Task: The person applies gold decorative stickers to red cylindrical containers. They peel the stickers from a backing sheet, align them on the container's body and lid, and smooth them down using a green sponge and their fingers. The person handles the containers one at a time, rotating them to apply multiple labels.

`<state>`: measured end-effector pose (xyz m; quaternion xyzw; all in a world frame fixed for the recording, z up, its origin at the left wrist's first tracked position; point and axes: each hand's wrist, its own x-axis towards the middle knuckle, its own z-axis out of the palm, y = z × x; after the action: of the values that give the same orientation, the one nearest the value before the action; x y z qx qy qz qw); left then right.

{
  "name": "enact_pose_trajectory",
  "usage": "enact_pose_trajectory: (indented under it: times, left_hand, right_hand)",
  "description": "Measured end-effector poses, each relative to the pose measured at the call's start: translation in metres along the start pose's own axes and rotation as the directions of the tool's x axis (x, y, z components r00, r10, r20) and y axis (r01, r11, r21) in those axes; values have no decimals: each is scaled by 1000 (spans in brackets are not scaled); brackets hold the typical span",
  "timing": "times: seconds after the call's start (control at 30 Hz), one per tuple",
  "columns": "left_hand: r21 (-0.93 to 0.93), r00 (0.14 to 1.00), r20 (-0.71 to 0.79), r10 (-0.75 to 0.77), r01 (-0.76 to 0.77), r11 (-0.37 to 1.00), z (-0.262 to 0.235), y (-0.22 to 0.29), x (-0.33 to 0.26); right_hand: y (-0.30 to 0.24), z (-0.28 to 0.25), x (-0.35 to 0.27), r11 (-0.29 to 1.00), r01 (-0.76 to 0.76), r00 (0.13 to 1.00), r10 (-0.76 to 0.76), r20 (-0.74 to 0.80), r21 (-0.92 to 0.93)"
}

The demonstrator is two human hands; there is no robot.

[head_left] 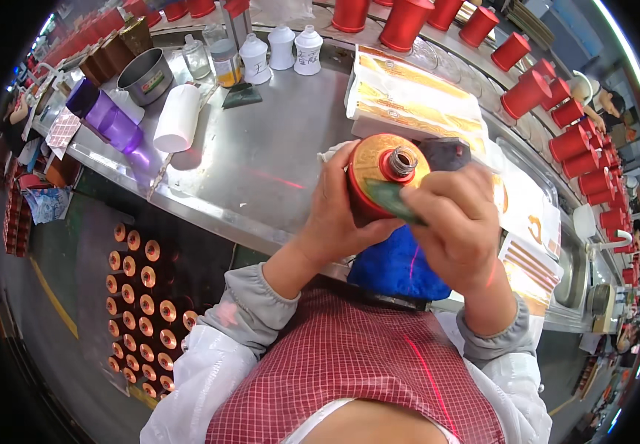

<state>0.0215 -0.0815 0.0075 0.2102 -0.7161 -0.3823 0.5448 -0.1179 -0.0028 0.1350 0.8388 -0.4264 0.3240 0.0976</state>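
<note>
My left hand (332, 214) is wrapped round a red bottle (361, 200) with a gold shoulder and an uncapped threaded neck. The bottle is tilted so its mouth faces up toward me. In my right hand (457, 214), slightly blurred, a thin dark green flat piece (385, 196) is pinched, its edge against the gold shoulder beside the neck. Whether that piece is a pad or a scraper I cannot tell. Below the bottle is a bright blue cloth-like cushion (398, 265). A black object (446, 153) sits just behind my right hand.
A steel bench (261, 159) carries a purple bottle (105, 118), a white roll (178, 118), a metal pot (146, 76), three white bottles (281, 48) and a second dark green piece (242, 96). Tissue packs (416, 96) lie behind. Red bottles (527, 92) line a conveyor; gold-topped ones (146, 303) stand lower left.
</note>
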Motion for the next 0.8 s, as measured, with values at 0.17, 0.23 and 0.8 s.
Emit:
enact_pose_trajectory:
  times: [0.17, 0.23, 0.8]
  left_hand:
    - [96, 996, -76, 55, -48, 994, 2, 0, -2]
    - [137, 996, -67, 63, -53, 989, 0, 3, 1]
    - [561, 843, 74, 532, -477, 677, -3, 21, -13]
  right_hand:
    - [2, 3, 4, 999, -10, 997, 6, 70, 53]
    - [0, -4, 5, 993, 12, 988, -30, 151, 116]
    - [52, 39, -31, 122, -446, 530, 834, 152, 887]
